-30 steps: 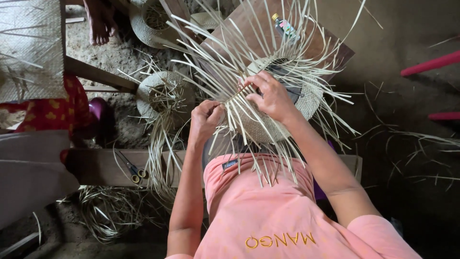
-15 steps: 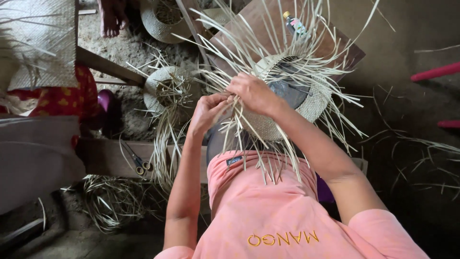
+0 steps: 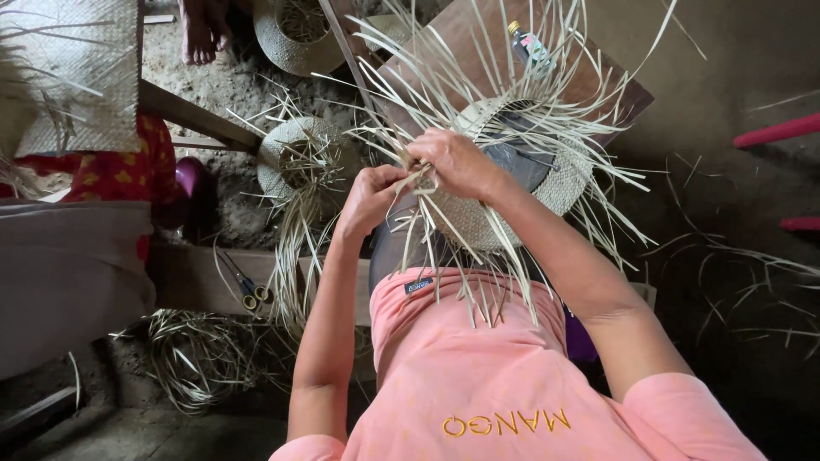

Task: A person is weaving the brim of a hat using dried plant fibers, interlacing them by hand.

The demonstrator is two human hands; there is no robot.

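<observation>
A half-woven straw hat [image 3: 547, 183] rests in my lap over a dark mould, with long loose straw strips fanning out all round its rim. My left hand [image 3: 369, 198] pinches a few strips at the hat's left edge. My right hand [image 3: 455, 162] is closed on strips just beside it, the two hands almost touching. A pink shirt covers my body below.
A second unfinished straw hat [image 3: 303, 154] lies on the dirt floor to the left, another [image 3: 295, 34] further up. Scissors [image 3: 248, 286] lie on a wooden plank. A small bottle [image 3: 531, 47] sits on a brown board. Another person's foot [image 3: 201, 34] and red clothing [image 3: 120, 171] are at left. A coil of straw [image 3: 196, 358] lies below.
Both hands have moved slightly left and up along the hat's edge, drawing closer together on the strips. The view has shifted a little.
</observation>
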